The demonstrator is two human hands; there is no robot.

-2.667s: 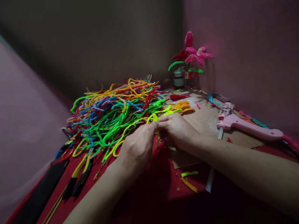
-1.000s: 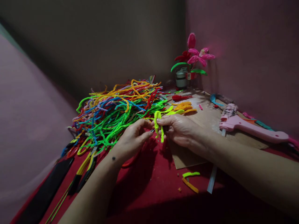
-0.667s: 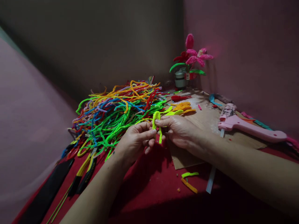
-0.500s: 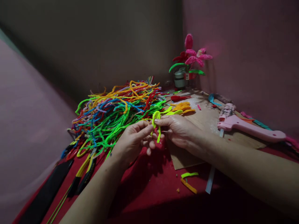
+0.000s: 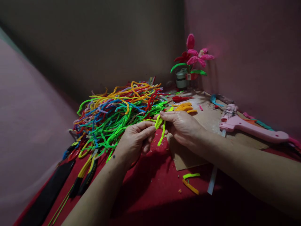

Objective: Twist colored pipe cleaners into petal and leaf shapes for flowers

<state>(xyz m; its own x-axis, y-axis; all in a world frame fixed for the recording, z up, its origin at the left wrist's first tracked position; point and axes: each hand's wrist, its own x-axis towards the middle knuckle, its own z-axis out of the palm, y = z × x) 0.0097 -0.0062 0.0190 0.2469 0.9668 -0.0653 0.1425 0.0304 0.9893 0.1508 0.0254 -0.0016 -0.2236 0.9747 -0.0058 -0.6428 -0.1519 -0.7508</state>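
Observation:
Between my two hands is a bent yellow-green pipe cleaner (image 5: 161, 135), one end hanging down below the fingers. My left hand (image 5: 138, 135) pinches it from the left with thumb and forefinger. From the other side my right hand (image 5: 182, 127) grips the upper part between thumb and fingers, palm facing inward. Just behind the left hand lies a large heap of pipe cleaners (image 5: 113, 116), green at the front with orange, blue and red among them. Past the right fingers is a bundle of orange pipe-cleaner pieces (image 5: 184, 107).
A pink glue gun (image 5: 254, 128) with a clear glue stick (image 5: 213, 180) lies on cardboard (image 5: 188, 157) at right. Yellow-black pliers (image 5: 87, 172) lie at left on the red cloth (image 5: 141, 194). Pink pipe-cleaner flowers (image 5: 199, 56) stand at the back. Cut scraps (image 5: 191, 186) lie in front.
The yellow-green loop has been drawn narrower and tilted, its loose end now hanging farther right. My right thumb has moved up slightly, and my left fingers are more curled.

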